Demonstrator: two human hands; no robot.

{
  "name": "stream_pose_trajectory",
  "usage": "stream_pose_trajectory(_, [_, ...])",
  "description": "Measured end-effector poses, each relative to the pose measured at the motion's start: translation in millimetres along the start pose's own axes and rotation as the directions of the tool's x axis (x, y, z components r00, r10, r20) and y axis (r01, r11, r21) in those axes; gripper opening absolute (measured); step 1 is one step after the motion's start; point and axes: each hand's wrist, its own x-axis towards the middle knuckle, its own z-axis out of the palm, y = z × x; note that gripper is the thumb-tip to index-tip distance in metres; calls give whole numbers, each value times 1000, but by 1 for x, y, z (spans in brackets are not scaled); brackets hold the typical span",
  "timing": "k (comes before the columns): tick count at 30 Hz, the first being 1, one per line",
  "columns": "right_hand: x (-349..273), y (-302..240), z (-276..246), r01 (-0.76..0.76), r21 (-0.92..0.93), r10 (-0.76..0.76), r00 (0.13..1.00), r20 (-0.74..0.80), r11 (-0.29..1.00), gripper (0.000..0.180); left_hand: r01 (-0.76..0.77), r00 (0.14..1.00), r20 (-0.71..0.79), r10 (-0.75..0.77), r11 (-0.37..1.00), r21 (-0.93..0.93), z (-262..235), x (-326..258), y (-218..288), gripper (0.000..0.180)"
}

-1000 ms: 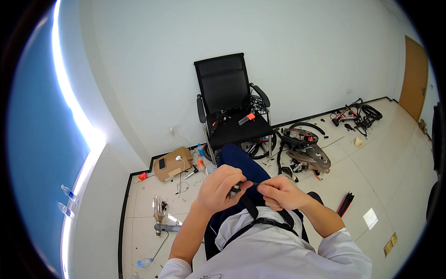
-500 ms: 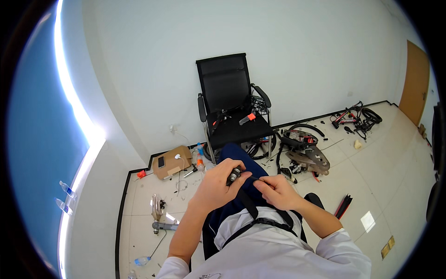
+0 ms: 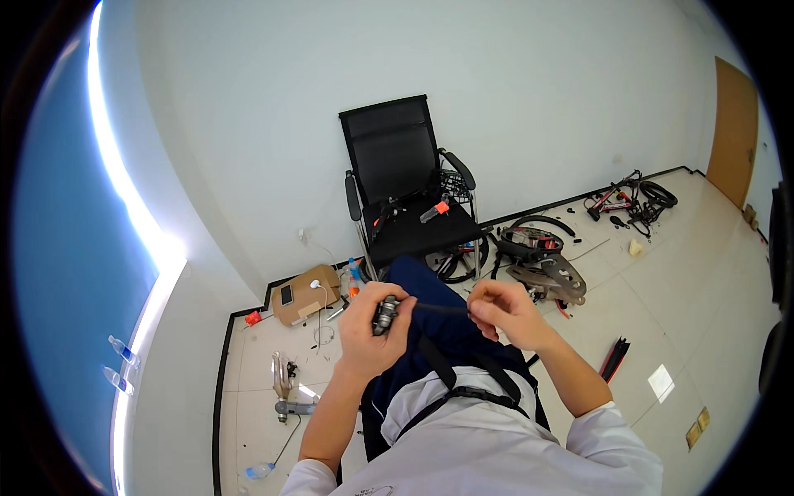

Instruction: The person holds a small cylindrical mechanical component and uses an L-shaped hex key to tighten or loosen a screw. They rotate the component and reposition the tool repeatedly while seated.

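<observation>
My left hand [image 3: 370,335] is closed around a dark metal part with a silvery ringed cylinder [image 3: 385,314], perhaps a bicycle part; its exact kind I cannot make out. From that hand a thin black strip or cable [image 3: 438,309] runs across to my right hand [image 3: 509,314]. The thumb and fingers of the right hand pinch its far end. Both hands are held above my lap, over dark blue trousers [image 3: 430,285], and the strip looks nearly straight between them.
Ahead stands a black chair [image 3: 405,165] with tools on its seat. Bicycle parts [image 3: 550,277] lie on the floor to its right, and a frame [image 3: 616,202] farther off. A cardboard sheet [image 3: 306,293] with a phone, a metal fork [image 3: 281,376] and water bottles [image 3: 117,379] are on the left.
My right hand has moved right and slightly up, away from the left, so more of the black strip shows. The left hand has turned, showing more of the ringed part.
</observation>
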Motion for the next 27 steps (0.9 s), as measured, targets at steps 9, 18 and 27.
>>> stream_pose_trajectory(9, [5, 1, -8, -127, 528, 94, 992, 89, 840, 12, -102, 991, -85, 106, 994, 43, 0, 1, -5, 19])
stream_pose_trajectory(18, [3, -7, -1, 598, -771, -847, 509, 155, 219, 28, 143, 990, -6, -143, 988, -52, 2, -1, -4, 12])
stream_pose_trajectory(27, [-7, -1, 22, 223, 301, -155, 960, -232, 927, 13, 136, 982, -101, -159, 970, -201, 16, -16, 3, 12])
